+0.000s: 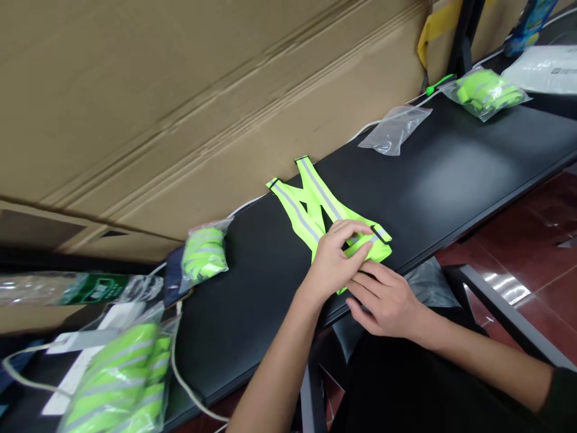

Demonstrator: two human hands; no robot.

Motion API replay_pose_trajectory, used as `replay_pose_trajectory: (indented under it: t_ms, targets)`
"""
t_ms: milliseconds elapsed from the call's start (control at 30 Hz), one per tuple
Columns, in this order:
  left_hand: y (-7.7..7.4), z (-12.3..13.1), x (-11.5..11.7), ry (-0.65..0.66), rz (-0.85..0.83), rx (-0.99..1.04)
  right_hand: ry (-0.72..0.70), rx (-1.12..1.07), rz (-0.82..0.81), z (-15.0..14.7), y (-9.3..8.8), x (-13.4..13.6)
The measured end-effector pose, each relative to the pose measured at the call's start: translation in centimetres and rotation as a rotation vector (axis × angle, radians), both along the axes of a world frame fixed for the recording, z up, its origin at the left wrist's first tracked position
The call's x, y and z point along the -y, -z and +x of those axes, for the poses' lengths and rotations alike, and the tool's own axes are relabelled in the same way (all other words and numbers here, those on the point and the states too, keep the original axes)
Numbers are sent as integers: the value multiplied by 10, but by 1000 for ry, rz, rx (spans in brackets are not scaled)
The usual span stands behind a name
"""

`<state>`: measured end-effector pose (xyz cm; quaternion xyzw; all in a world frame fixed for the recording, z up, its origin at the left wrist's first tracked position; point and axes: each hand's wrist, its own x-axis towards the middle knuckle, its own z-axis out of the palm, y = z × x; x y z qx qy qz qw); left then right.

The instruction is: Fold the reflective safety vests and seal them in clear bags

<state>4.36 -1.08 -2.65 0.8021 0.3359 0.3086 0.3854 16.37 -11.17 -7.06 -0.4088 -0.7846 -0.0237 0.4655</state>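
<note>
A neon-yellow reflective vest (295,211) with grey stripes and black strap buckles lies on the black table, its two straps pointing toward the cardboard. My left hand (332,258) rests on its near part, the thumb and fingers curled round a fold beside a buckle (381,234). Just below, my right hand (383,299) is at the vest's near edge, its fingers bent and close together against the left hand. The right fingertips are partly hidden, along with the cloth under both hands.
Bagged yellow vests lie at the left (205,254), the lower left (119,376) and the far right (489,91). A clear plastic bag (396,129) lies near the back edge. Cardboard (202,120) stands behind the table (252,307). A white cable (180,367) hangs over the front edge.
</note>
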Motion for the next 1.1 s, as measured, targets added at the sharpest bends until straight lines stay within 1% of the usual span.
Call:
replay_pose_trajectory:
  t_ms: [67,133,167,200,233,333,400,467,500,567,700,767,833,900,967,1033,1100]
  targets:
    - [0,-2,3,-7,141,-60,-30,-59,64,10,-5,-3]
    - [1,-4,5,-11,211,-83,20,-71,105,25,-12,-11]
    - [2,-6,6,-10,225,-98,60,-42,96,33,-15,-16]
    - [3,-7,7,-8,238,-114,89,9,64,41,-18,-22]
    - [3,-8,8,-11,258,-131,82,71,7,49,-20,-29]
    - [2,-12,16,-74,366,-211,-35,231,-170,66,-22,-44]
    - [-1,-17,29,-138,452,-318,-90,306,-218,73,-22,-48]
    - [-2,-25,46,-200,520,-453,-139,385,-227,79,-23,-47]
    - [-2,-29,56,-233,544,-508,-162,421,-227,82,-24,-46]
    - [1,-36,78,-290,540,-578,-210,483,-228,88,-26,-44]
    - [13,-43,116,-344,492,-542,-283,567,-156,96,-26,-37]
    - [20,-44,129,-379,503,-484,-315,583,-91,98,-25,-32]
    - [25,-44,137,-406,533,-392,-345,572,-49,100,-25,-28]
    - [28,-47,141,-413,554,-299,-371,547,-41,101,-27,-26]
    - [27,-50,140,-399,539,-244,-387,519,-61,101,-30,-29]
    - [24,-54,134,-380,484,-223,-400,484,-92,99,-33,-36]
    - [20,-58,122,-374,394,-186,-410,454,-142,95,-36,-47]
